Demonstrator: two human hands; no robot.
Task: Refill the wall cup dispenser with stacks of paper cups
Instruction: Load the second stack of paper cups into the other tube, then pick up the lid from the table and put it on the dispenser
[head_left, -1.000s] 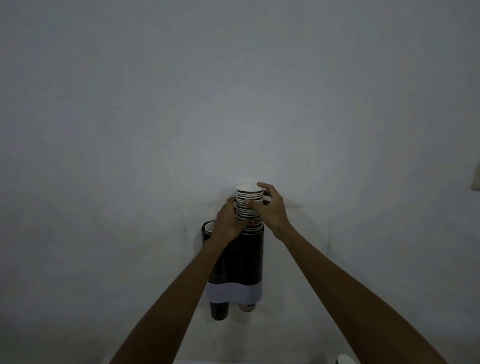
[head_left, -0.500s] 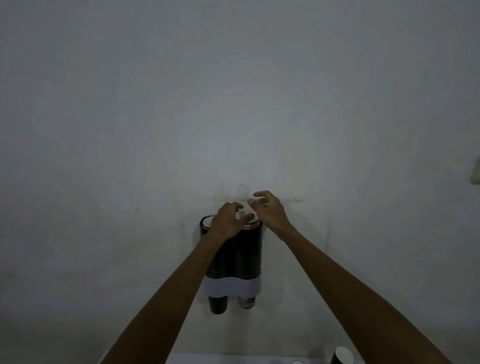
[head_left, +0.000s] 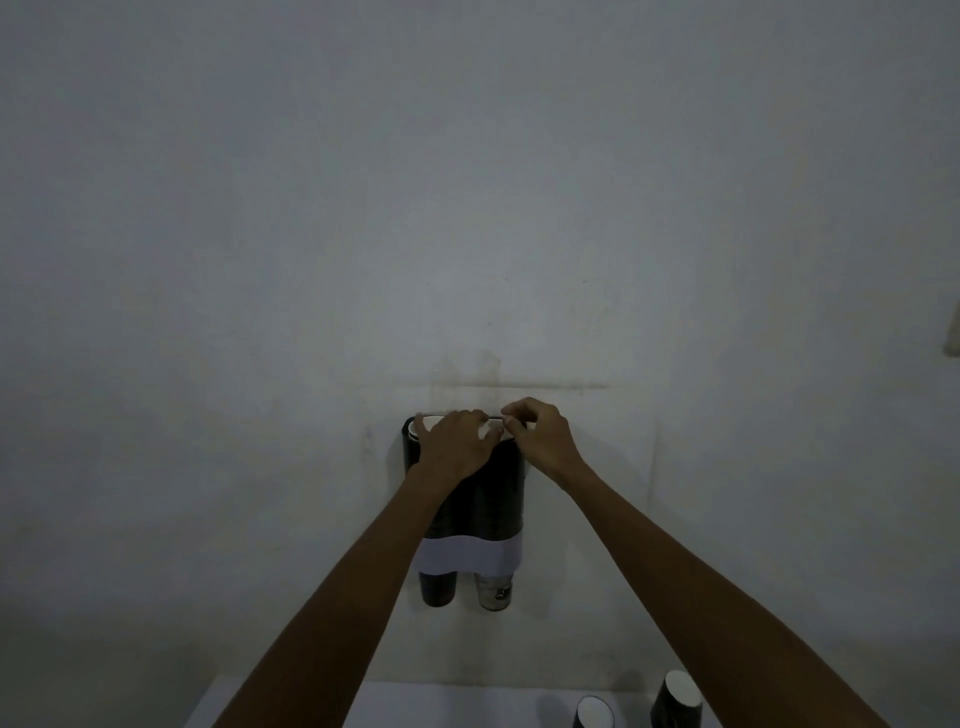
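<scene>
Grey wall (head_left: 467, 182), black dispenser (head_left: 493, 499), white table (head_left: 467, 706), cups (head_left: 675, 696)

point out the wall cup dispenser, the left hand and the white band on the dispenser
wall cup dispenser (head_left: 501, 493), head view, dark right tube
left hand (head_left: 454, 441), head view, back of the hand
white band (head_left: 480, 555), head view, middle of its front

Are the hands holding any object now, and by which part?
Nothing is clearly held. Both the left hand and right hand rest on top of the wall dispenser; any grip underneath is hidden.
</scene>
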